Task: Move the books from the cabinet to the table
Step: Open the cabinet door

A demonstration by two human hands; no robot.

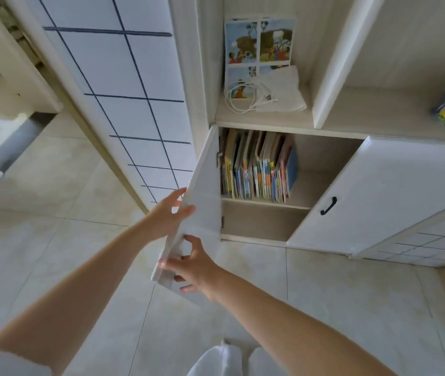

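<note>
Both hands are on the open left cabinet door [202, 213]: the right hand [194, 267] pinches its near lower edge, fingers curled round it, and the left hand [171, 210] grips the edge a little farther up. Beyond them, to the right, the books [259, 166] stand upright in a row on the cabinet's [324, 156] upper inner shelf, well apart from both hands.
</note>
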